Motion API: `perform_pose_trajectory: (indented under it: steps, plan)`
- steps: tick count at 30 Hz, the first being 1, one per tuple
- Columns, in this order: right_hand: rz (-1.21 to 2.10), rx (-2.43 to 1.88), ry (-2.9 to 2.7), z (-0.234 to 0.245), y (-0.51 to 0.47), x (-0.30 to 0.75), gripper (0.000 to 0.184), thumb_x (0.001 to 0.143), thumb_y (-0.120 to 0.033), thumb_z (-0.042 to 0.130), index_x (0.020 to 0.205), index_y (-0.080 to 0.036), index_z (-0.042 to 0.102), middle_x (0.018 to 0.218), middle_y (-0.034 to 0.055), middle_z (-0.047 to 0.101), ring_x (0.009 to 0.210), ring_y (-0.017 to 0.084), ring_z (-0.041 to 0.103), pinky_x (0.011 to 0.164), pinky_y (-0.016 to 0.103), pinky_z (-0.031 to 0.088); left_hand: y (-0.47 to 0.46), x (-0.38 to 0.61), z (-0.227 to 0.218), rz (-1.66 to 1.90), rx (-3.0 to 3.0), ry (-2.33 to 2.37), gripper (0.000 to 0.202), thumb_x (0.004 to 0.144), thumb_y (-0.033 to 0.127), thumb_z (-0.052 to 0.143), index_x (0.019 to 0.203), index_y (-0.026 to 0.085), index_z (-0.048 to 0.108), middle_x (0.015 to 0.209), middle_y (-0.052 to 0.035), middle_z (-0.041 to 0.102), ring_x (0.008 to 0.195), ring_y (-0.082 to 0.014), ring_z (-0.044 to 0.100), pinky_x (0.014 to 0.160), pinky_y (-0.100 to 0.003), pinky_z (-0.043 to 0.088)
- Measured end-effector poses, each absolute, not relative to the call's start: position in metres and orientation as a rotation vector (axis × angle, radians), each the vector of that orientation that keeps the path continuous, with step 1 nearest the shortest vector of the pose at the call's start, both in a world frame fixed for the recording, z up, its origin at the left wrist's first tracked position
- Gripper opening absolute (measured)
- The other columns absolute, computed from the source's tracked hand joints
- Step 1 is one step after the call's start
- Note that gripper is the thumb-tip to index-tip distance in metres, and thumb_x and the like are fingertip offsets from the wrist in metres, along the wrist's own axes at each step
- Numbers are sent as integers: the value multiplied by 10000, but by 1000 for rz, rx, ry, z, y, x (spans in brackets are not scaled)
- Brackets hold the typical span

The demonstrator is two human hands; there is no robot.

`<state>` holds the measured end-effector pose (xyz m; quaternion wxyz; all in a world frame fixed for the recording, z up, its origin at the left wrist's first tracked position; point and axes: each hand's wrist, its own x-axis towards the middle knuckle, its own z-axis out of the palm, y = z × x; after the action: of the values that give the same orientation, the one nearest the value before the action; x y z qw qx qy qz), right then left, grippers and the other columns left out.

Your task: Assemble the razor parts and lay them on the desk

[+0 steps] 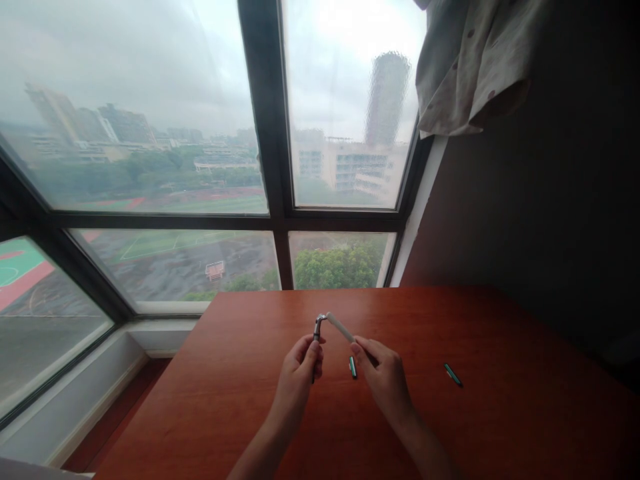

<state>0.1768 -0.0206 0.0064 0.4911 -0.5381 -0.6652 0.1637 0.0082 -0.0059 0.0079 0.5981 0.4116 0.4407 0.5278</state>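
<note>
Over the middle of the table, my left hand [303,363] is closed around a razor handle [317,327], dark with a shiny metal bent top. A pale, slim stick [341,327], whose exact kind I cannot make out, is gripped in my right hand [383,373]. It slants up to the left, and its tip is at the metal top; whether they touch is unclear. A small dark-and-green strip, like a razor cartridge [353,367], lies on the table just left of my right hand. A second similar strip [453,375] rests farther right.
The reddish-brown wooden table [240,400] reaches to large windows with a dark frame [280,220]. A light buttoned garment [465,73] hangs at the upper right, before a dark wall [540,200]. On the left runs a low white ledge [95,393].
</note>
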Motion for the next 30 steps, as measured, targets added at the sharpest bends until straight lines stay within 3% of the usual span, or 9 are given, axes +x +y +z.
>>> perform_pose_trajectory:
  steps: [30]
  plan:
    - [319,-1337,-1625,3,-19,178,368,927,-412,457,903,-164,728,671,55,664,602,166,613,572,229,446,-6,9,9,1206,882,999,379,664,473,702,835,148,606,623,41,473,473,-62,405,427,-180,267]
